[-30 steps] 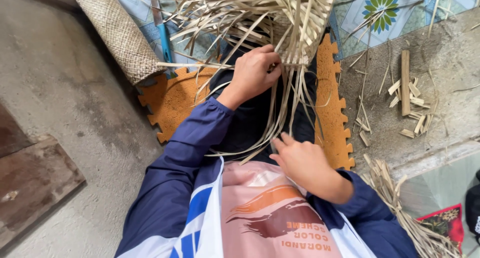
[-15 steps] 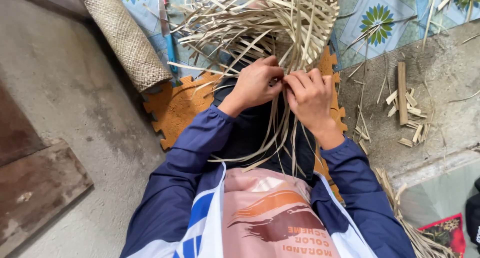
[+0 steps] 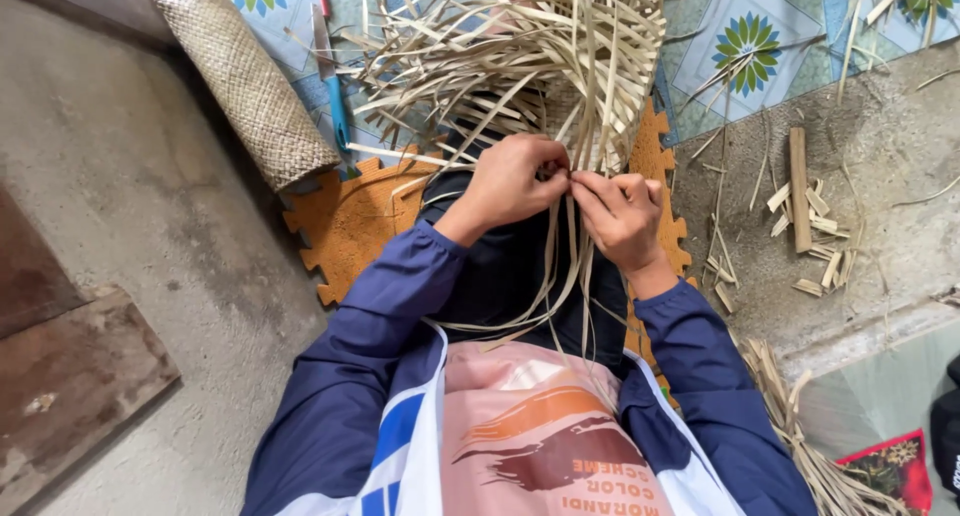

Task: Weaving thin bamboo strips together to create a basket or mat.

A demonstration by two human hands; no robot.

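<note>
Since a second ago our right hand [image 3: 622, 214] has come up from our lap to join our left hand [image 3: 510, 181]; both now pinch pale strips at the near edge of the half-woven mat [image 3: 540, 56], so weaving continues there.

Home weaving spot: tiled floor [image 3: 760, 46], strip offcuts [image 3: 810, 236].

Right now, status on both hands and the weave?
Left hand and right hand both pinching pale strips at the woven piece. Loose strips trail over lap. Nothing blocking.
</note>
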